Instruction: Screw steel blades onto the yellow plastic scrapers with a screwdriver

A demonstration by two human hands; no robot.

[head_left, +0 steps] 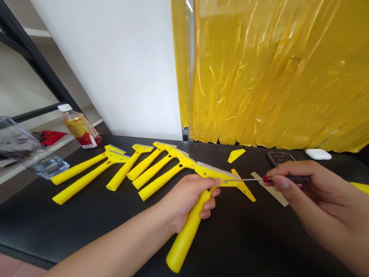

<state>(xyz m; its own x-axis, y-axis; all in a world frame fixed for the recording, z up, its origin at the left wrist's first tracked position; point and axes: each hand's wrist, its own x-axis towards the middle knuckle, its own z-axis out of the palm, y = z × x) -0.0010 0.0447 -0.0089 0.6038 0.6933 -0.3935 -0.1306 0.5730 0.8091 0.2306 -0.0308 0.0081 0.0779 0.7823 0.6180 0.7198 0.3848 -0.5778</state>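
My left hand (194,198) is closed around the neck of a yellow scraper (185,235), thumb pressed on its head. The scraper's handle points down toward me, and a metal strip runs along its far edge. In my right hand (326,212) is a screwdriver (291,180) with a dark and red handle. Its thin shaft reaches left, the tip at a screw on the scraper head. Beside the head lies a loose yellow plate (247,191) with holes. A smaller yellow piece (236,155) rests farther back, and a flat pale strip (269,189) lies under the screwdriver.
Several similar yellow scrapers (81,182) lie in a row on the black table (20,222). Behind them stand a drink bottle (80,126) and a large clear bottle (20,144). A phone (280,157) and a white case (318,154) lie at back right, before yellow sheeting (282,69).
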